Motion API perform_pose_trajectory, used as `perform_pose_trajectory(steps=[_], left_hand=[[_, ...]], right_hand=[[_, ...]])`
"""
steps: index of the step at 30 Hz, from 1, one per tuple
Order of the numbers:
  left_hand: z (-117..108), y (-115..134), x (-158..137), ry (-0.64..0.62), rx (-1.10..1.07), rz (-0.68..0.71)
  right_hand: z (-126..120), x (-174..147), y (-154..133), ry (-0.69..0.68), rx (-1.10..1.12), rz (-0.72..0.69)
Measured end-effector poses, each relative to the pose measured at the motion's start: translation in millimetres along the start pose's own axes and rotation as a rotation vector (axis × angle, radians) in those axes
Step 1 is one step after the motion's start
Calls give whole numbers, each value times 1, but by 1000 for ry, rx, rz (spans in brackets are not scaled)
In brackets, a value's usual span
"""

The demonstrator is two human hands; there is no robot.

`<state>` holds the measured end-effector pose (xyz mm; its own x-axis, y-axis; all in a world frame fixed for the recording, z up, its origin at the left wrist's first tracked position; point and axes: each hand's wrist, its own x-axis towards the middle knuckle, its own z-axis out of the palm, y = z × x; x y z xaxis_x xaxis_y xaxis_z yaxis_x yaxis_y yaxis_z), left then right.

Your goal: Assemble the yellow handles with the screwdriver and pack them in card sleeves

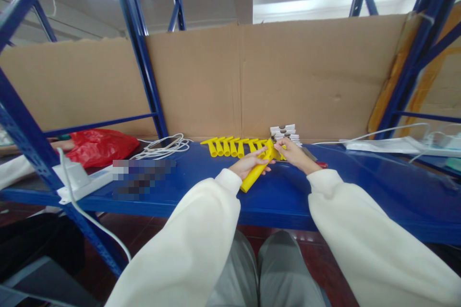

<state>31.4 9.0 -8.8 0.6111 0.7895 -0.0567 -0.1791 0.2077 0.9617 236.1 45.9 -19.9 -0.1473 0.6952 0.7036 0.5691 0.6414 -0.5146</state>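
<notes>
From the yellow handle in my grip, a red plastic bag [103, 147] lies at nine o'clock and a loose coil of white cable [169, 146] just above nine. At ten o'clock, a row of yellow T-shaped handles [233, 147] rests on the blue shelf [192, 172], tube ends facing me. My left hand [248, 163] is wrapped around the yellow handle [253, 177], thumb on top, fingers showing past its far side. I have it raised in front of me, its round end tipped toward seven o'clock and its wider head toward one. It looks like moulded plastic: light, I judge, stiff along the tube and not fragile, though the smooth surface may twist under dry fingers. I'd take it round the middle of the tube, leaving the head free. At one o'clock, behind, a stack of white pieces [284, 132] stands near. My right hand [292, 152] has thumb and fingertips drawn close at the head; I cannot tell whether they pinch its edge or a small part. At three o'clock, a red object [322, 165] shows beside that wrist.
</notes>
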Motion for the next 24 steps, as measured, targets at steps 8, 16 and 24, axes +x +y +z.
perform_pose_trajectory(steps=[8,16,24], left_hand=[[1,0,-1,6,9,-3],[-4,-2,2,-26,-21,-2],[3,1,-1,5,-12,-3]], right_hand=[[4,0,3,19,-27,-57],[7,-3,-3,68,-21,-33],[7,-4,-6,82,-6,-45]])
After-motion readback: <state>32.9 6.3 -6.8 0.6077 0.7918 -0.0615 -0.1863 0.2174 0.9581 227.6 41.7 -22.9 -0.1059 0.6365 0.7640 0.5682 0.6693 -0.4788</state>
